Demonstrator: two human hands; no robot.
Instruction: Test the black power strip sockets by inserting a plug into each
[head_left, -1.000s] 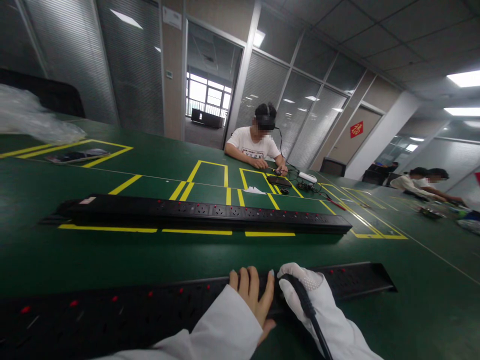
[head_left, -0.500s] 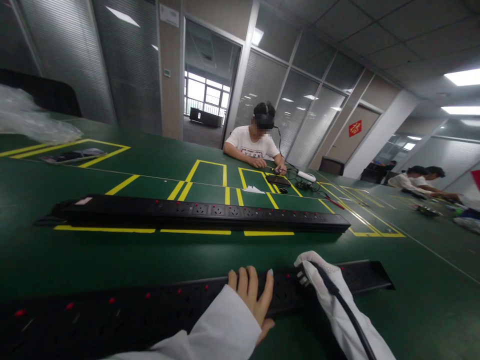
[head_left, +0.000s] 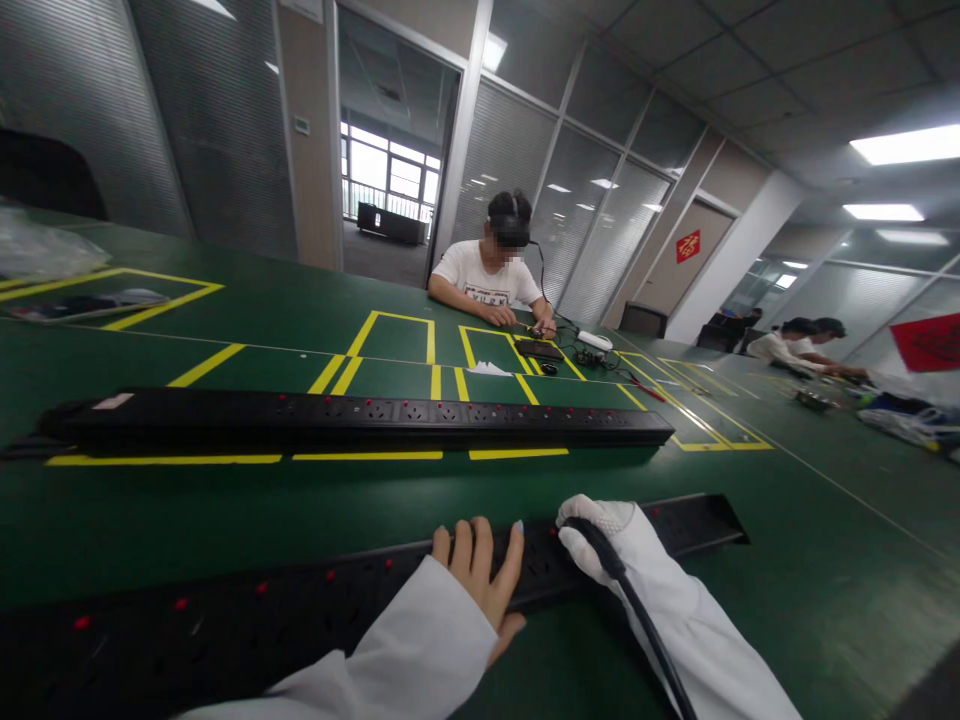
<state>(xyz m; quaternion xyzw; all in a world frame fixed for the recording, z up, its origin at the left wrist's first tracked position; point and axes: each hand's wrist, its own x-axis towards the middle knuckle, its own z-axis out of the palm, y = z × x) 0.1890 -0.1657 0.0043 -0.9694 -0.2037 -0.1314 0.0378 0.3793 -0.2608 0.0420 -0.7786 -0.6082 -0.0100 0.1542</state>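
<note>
Two power strips [head_left: 375, 418] share the green table [head_left: 300, 505] facing partitions [head_left: 514, 140]

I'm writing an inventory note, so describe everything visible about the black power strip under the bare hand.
The black power strip is long and narrow, with a dark, matte-looking casing of unclear material. Small red parts dot its upper face, among dim socket openings. It lies sockets up across the near side of the green table; its left end runs out of view. The left hand rests on it. The gloved right hand holds a black corded piece over it; contact there is hidden.
</note>
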